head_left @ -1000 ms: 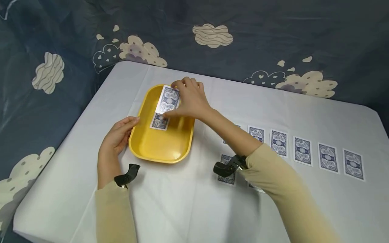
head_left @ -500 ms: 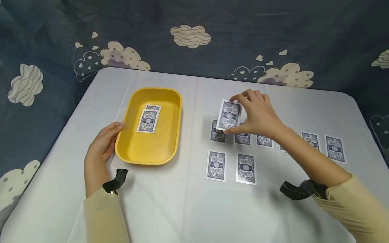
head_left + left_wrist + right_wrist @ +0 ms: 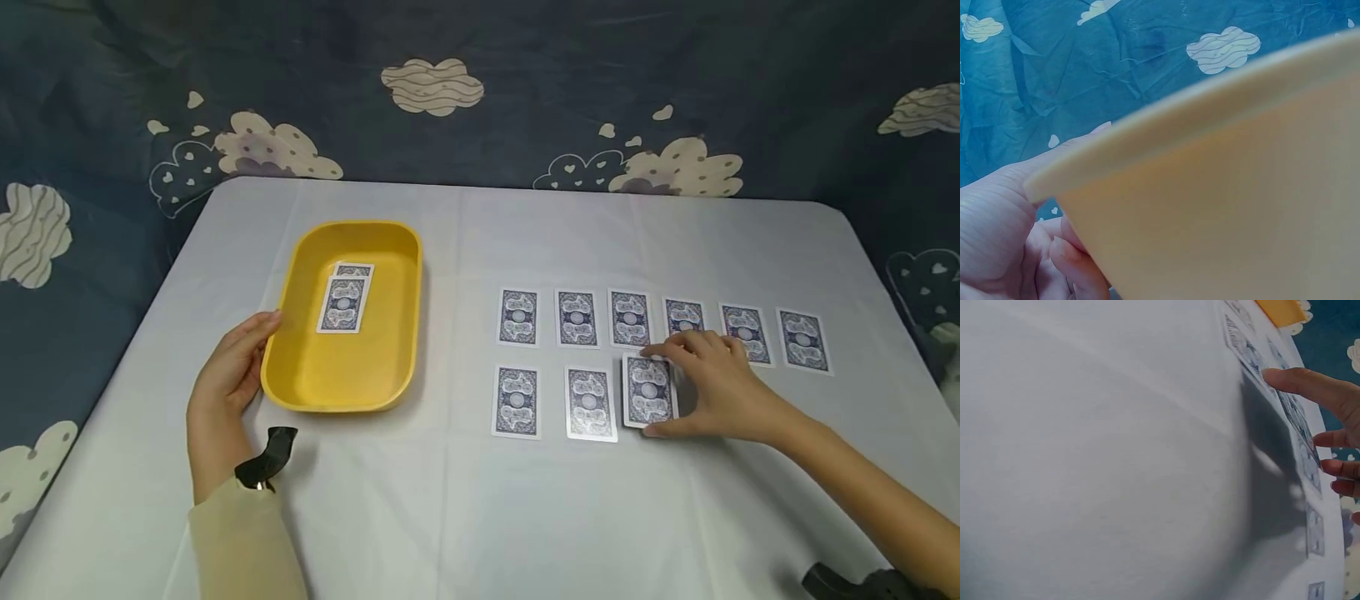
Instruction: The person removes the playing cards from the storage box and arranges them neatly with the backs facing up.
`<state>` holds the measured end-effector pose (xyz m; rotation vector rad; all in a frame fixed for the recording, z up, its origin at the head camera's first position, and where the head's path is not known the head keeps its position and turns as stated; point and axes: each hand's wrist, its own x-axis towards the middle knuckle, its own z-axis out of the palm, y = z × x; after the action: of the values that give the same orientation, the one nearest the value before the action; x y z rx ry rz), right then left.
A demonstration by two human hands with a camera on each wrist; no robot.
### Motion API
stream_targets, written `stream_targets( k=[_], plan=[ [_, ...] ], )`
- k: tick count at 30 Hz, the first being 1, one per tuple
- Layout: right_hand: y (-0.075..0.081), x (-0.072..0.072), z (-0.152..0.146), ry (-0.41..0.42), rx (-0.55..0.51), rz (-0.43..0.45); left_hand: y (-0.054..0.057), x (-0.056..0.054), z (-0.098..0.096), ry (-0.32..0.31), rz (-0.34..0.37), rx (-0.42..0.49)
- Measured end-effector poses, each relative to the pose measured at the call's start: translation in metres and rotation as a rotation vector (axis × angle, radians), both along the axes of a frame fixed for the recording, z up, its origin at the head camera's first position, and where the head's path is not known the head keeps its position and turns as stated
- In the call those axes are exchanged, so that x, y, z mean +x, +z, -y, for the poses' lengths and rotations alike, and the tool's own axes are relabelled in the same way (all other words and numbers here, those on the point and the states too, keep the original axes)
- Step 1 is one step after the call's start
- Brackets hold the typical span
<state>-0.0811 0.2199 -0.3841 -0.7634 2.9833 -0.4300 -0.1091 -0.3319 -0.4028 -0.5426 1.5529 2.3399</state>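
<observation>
Pinching blue cards (image 3: 647, 393) (ornate, bordered) is the right hand (image 3: 723, 396); left hand (image 3: 231, 365) grips tray (image 3: 348, 367)

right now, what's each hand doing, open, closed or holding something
Left hand: holding the tray at its left side.
Right hand: holding a card, possibly more than one.

Free passage between yellow tray (image 3: 371, 371) and card rows (image 3: 517, 317); desk (image 3: 555, 517) passable nearside; left hand (image 3: 231, 367) obstructs tray's left rim; right hand (image 3: 712, 392) and card stack (image 3: 647, 392) obstruct lower row's right end.
</observation>
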Motion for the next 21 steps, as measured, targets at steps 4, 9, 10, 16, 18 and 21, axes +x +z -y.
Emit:
stream_targets(
  k=[4, 9, 10, 16, 18, 21],
  plan=[
    [-0.01, 0.013, -0.003, -0.002, -0.019, 0.011, -0.001, 0.0, 0.001, -0.011, -0.017, 0.052],
    [-0.017, 0.014, -0.001, 0.004, -0.022, 0.021, -0.003, 0.004, 0.004, -0.029, -0.061, 0.078],
    [-0.017, 0.014, -0.001, 0.005, -0.018, 0.017, -0.004, 0.005, 0.004, -0.029, -0.062, 0.081],
    [-0.017, 0.015, -0.002, 0.011, -0.011, 0.016, -0.003, 0.004, 0.004, -0.029, -0.074, 0.096],
    [-0.017, 0.015, -0.003, 0.011, -0.012, 0.022, -0.003, 0.004, 0.003, -0.034, -0.086, 0.106],
    [-0.017, 0.016, -0.004, 0.009, -0.011, 0.033, -0.003, 0.002, 0.002, -0.035, -0.09, 0.114]
  ],
)
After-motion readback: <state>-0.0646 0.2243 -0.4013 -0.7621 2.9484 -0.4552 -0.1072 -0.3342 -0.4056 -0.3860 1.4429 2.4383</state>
